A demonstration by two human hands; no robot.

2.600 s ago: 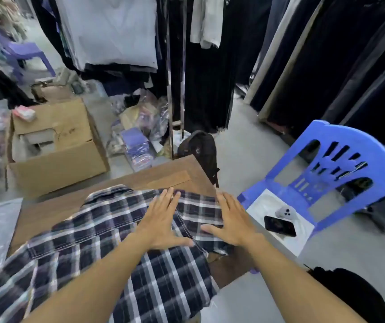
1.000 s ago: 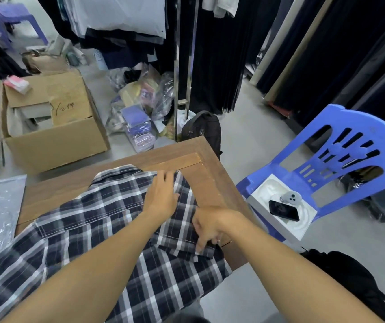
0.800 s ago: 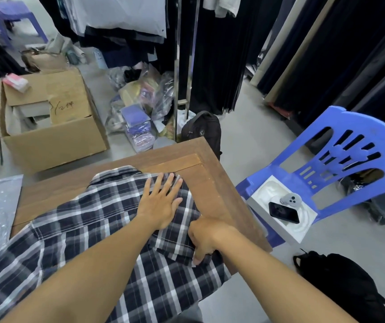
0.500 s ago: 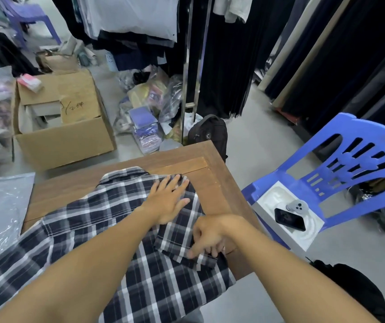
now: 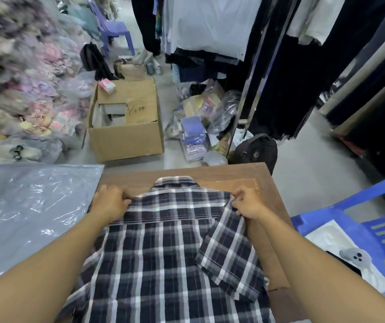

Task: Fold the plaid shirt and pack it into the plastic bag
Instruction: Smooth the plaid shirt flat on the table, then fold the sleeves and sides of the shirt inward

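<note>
Both forearms are bare, and the left hand (image 5: pixel 111 201) and right hand (image 5: pixel 248 202) seemingly wear no rings.

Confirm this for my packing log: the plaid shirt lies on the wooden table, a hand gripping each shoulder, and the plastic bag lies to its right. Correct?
Not quite. In the head view the plastic bag lies left of the plaid shirt. Otherwise correct: left hand and right hand grip the shoulders on the wooden table.

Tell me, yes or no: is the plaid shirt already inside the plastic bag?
No, the plaid shirt lies spread on the wooden table, while the plastic bag sits flat beside it on the left.
</note>
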